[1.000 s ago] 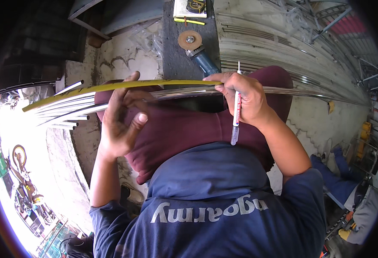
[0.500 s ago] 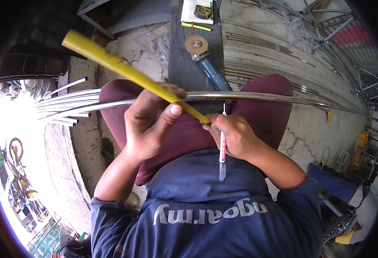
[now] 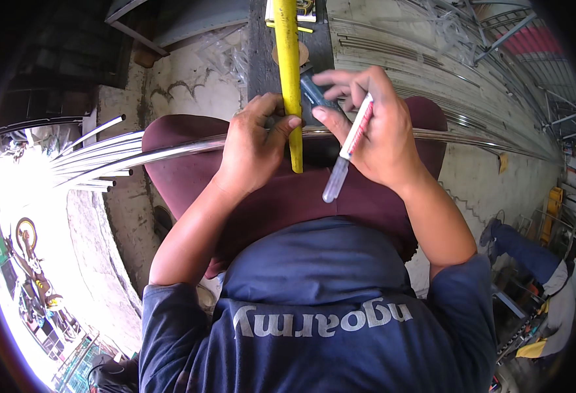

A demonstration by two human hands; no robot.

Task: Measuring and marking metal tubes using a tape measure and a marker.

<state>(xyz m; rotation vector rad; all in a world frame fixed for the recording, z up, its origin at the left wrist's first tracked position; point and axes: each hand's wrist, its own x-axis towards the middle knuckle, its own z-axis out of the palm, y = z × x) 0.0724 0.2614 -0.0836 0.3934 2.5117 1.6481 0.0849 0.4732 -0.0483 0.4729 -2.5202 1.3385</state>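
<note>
My left hand [image 3: 254,144] pinches a long yellow strip [image 3: 288,59] with dark marks between thumb and fingers. The strip stands nearly upright in the picture, its narrow end over my lap. In my right hand [image 3: 389,141] is a white and red marker [image 3: 359,128], its clear-capped end pointing down toward me. The fingers of that hand are spread and slightly blurred. A shiny metal pipe [image 3: 190,149] lies across my thighs, partly hidden behind both hands. Beyond it, a blue angle grinder [image 3: 315,95] rests on a dark plank [image 3: 262,72]; the strip covers part of its disc.
Bundled metal tubes [image 3: 105,150] stick out at the left. Several long thin rods [image 3: 399,59] lie on the floor at the right. A notebook [image 3: 308,14] and a yellow pen [image 3: 308,29] are at the plank's far end. Another person [image 3: 530,252] bends down at the right.
The yellow strip has swung from a leftward slant to nearly upright. My right hand has let go of its narrow end and moved up and right, carrying the marker.
</note>
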